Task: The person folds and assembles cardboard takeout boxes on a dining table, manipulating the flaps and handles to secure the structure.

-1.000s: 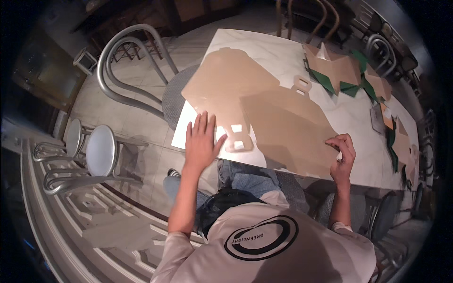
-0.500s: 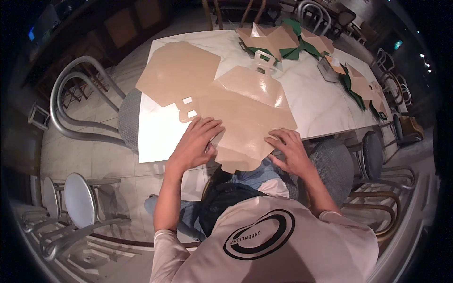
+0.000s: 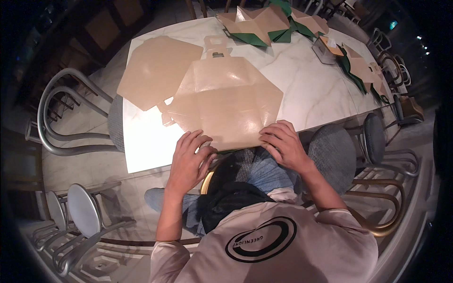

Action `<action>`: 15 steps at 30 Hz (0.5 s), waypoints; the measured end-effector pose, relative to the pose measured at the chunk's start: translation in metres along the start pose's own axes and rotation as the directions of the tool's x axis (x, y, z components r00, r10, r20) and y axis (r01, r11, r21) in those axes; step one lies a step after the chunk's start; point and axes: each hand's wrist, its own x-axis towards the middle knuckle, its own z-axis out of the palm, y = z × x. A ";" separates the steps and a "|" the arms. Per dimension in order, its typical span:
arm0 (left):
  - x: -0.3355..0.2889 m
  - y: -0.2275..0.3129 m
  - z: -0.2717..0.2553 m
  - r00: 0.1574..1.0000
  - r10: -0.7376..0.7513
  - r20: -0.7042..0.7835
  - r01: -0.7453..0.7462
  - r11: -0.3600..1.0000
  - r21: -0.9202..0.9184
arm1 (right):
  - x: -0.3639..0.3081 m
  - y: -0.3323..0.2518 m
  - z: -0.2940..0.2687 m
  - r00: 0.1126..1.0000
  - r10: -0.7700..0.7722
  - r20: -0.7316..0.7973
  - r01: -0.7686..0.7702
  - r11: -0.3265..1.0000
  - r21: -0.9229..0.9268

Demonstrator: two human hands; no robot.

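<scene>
A flat brown cardboard box blank [image 3: 226, 101] lies on the white marble-look table, its near edge at the front of the tabletop. Creases run across it, and a handle cut-out tab [image 3: 216, 43] points away from me. My left hand [image 3: 189, 158] grips the blank's near left corner with curled fingers. At the near right corner my right hand [image 3: 284, 145] holds the edge, thumb below and fingers on top. The near flap is bent down out of sight, with a thin green strip showing under the edge. A second brown blank [image 3: 158, 70] lies partly beneath it, to the left.
Partly folded brown-and-green cartons [image 3: 255, 23] stand at the far side, and more [image 3: 361, 68] at the right. A clear container [image 3: 325, 50] sits between them. The table [image 3: 311, 89] has chairs around it: a metal-backed chair [image 3: 71, 113] at left, a grey round seat [image 3: 331, 158] at right.
The held blank has turned so its handle tab points straight away from me. Its near flap, flat before, is now bent down. Both hands have stayed at the near corners.
</scene>
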 end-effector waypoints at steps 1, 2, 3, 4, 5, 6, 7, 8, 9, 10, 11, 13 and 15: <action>0.002 0.001 0.005 0.997 -0.045 -0.058 0.043 0.999 -0.027 | 0.003 0.003 0.001 1.000 -0.008 -0.011 0.009 1.000 0.006; 0.003 0.002 0.008 0.989 -0.091 -0.115 0.085 0.995 -0.056 | 0.005 0.004 0.000 1.000 0.026 0.007 -0.027 0.998 0.056; 0.004 0.004 0.008 0.989 -0.092 -0.118 0.087 0.995 -0.041 | 0.006 0.005 -0.001 0.998 0.059 0.028 -0.061 0.992 0.107; 0.002 0.007 0.009 0.989 -0.104 -0.104 0.095 0.991 -0.090 | 0.008 0.007 -0.003 0.999 0.045 0.020 -0.047 0.992 0.119; 0.001 0.009 0.008 0.989 -0.117 -0.091 0.104 0.985 -0.140 | 0.008 0.009 -0.008 0.997 0.044 0.058 -0.055 0.978 0.203; -0.002 0.008 0.006 0.995 -0.085 -0.051 0.076 0.984 -0.159 | 0.009 0.012 -0.012 0.994 0.038 0.098 -0.064 0.956 0.285; 0.000 0.015 -0.003 0.994 -0.096 -0.052 0.088 0.986 -0.142 | 0.008 0.015 -0.016 0.995 0.023 0.093 -0.050 0.953 0.300; 0.004 0.025 -0.014 0.997 -0.068 -0.041 0.062 0.990 -0.128 | 0.006 0.020 -0.021 0.994 0.001 0.105 -0.040 0.931 0.364; 0.006 0.030 -0.022 0.999 -0.040 -0.029 0.037 0.993 -0.115 | 0.004 0.026 -0.023 0.993 -0.021 0.116 -0.031 0.904 0.426; 0.003 0.030 -0.027 0.994 -0.099 0.036 0.099 0.995 0.014 | 0.001 0.034 -0.025 0.999 -0.028 0.047 0.001 0.863 0.505; 0.000 0.024 -0.030 0.993 -0.110 0.030 0.110 0.994 0.022 | -0.004 0.046 -0.028 0.998 -0.041 0.048 0.011 0.859 0.511; -0.003 0.007 -0.030 0.982 -0.179 0.055 0.158 0.950 0.271 | -0.014 0.077 -0.029 0.997 0.078 -0.027 -0.042 0.762 0.646; -0.001 0.001 -0.028 0.987 -0.161 0.009 0.152 0.947 0.284 | -0.014 0.099 -0.031 0.997 0.079 -0.016 -0.052 0.775 0.630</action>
